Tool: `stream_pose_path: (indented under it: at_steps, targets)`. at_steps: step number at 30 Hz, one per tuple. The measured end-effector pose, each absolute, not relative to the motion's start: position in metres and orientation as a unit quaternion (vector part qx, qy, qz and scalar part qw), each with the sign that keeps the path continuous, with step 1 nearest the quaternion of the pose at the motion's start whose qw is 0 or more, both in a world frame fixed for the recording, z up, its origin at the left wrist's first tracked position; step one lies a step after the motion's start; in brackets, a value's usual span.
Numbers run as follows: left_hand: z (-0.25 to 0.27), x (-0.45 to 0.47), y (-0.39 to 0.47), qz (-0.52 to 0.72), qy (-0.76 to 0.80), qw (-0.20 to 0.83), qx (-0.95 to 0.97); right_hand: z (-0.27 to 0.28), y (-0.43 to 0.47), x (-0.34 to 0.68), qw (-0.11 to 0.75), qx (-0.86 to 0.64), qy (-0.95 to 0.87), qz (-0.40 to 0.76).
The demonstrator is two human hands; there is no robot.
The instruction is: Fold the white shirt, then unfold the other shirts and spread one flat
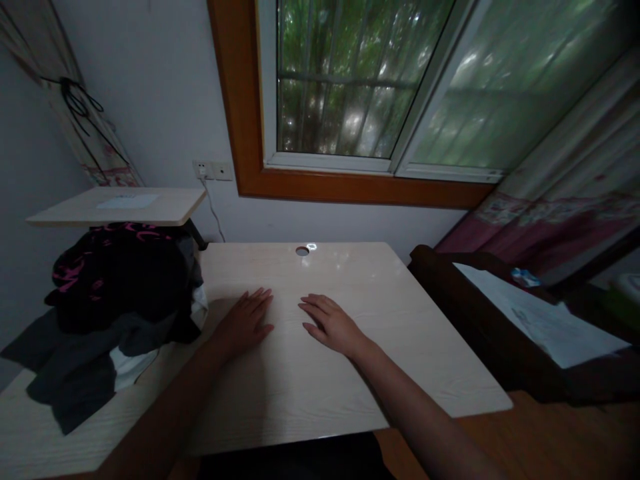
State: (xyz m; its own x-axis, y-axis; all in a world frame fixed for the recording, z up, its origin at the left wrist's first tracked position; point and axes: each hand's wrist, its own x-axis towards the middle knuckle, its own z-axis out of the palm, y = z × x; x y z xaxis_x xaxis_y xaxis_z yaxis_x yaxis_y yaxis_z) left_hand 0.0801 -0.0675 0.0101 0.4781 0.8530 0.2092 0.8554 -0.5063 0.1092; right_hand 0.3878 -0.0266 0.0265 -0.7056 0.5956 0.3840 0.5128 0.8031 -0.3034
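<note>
My left hand point(246, 321) lies flat, palm down, on a light wooden desk point(390, 333), fingers together and pointing away from me. My right hand point(331, 323) rests flat beside it, a short gap between the two, fingers slightly spread. Neither hand holds anything. A heap of dark clothes point(115, 300), black with pink lettering over grey and white pieces, sits on the desk just left of my left hand, not touching it.
A round cable hole point(302, 251) is near the desk's far edge. A small raised shelf board point(120, 205) stands over the clothes. A dark wooden piece with white paper point(545, 320) stands at the right, a window point(350, 87) and pink curtain point(560, 220) behind.
</note>
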Motion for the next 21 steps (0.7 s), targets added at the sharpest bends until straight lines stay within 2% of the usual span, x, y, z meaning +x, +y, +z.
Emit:
stream_pose_path:
  at_steps: [8,21]
  targets:
    - [0.005,0.090,-0.079,-0.087,-0.462,-0.002,-0.883,0.023,-0.039,0.365,0.167,-0.275,-0.943,0.080]
    - [0.005,0.093,-0.080,-0.076,-0.466,-0.003,-0.881,0.013,-0.043,0.356,0.173,-0.277,-0.943,0.059]
